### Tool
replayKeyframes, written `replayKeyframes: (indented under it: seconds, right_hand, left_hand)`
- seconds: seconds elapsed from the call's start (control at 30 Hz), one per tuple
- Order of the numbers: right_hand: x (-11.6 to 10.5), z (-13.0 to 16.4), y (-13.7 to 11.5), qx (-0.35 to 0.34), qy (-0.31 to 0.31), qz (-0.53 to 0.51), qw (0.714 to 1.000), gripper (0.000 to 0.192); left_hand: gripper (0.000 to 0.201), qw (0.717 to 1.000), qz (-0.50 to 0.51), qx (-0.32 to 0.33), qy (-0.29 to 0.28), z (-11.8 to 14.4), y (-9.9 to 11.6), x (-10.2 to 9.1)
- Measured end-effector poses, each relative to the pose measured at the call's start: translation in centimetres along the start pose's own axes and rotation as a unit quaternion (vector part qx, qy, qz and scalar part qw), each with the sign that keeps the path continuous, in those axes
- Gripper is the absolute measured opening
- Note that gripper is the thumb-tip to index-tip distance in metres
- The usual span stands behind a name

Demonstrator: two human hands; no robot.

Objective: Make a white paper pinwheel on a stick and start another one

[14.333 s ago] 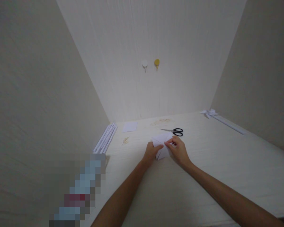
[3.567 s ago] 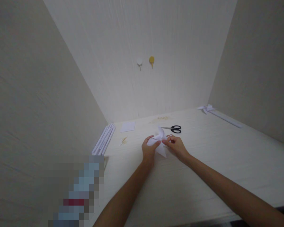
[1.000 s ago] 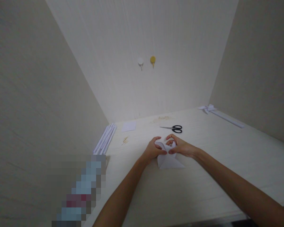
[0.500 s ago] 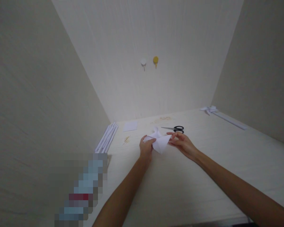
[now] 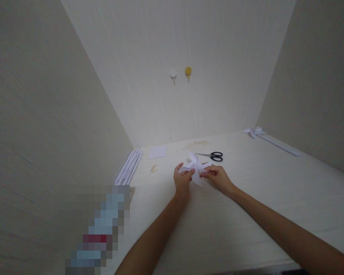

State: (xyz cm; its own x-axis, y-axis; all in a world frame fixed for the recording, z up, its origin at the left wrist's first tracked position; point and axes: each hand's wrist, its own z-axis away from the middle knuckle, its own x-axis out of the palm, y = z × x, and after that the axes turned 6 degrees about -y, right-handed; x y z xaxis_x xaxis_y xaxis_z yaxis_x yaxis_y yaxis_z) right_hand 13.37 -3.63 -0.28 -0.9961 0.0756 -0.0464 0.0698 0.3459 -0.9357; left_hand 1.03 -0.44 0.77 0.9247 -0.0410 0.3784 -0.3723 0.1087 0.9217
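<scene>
A white folded paper piece (image 5: 195,166) with pointed flaps is held just above the pale table (image 5: 246,206), near its middle. My left hand (image 5: 182,179) pinches its left side with thumb and fingers. My right hand (image 5: 218,178) pinches its right side. The two hands almost touch under the paper, and part of the paper is hidden behind my fingers.
Black-handled scissors (image 5: 211,156) lie just behind the hands. A small white paper square (image 5: 158,152) and a bundle of rolled white paper sticks (image 5: 129,167) lie at the left wall. A finished paper pinwheel on a stick (image 5: 268,139) lies far right. Two hooks (image 5: 180,73) hang on the back wall.
Half a second ago my hands held the paper spread wider apart; now they are closer together and the paper's flaps stand up in a pinwheel-like shape.
</scene>
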Motion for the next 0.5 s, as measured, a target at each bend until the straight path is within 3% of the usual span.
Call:
replayKeyframes:
  seconds: [0.2,0.5]
  right_hand:
    - [0.08,0.03,0.01,0.041,-0.024,-0.008,0.999,0.031]
    - [0.27,0.06,-0.04,0.04,-0.045,0.002,0.998,0.031]
  left_hand:
    - [0.057,1.0,-0.013,0.018,0.001,0.17,-0.25,0.24]
    - [0.059,0.999,-0.01,0.03,-0.018,0.37,-0.22,0.21]
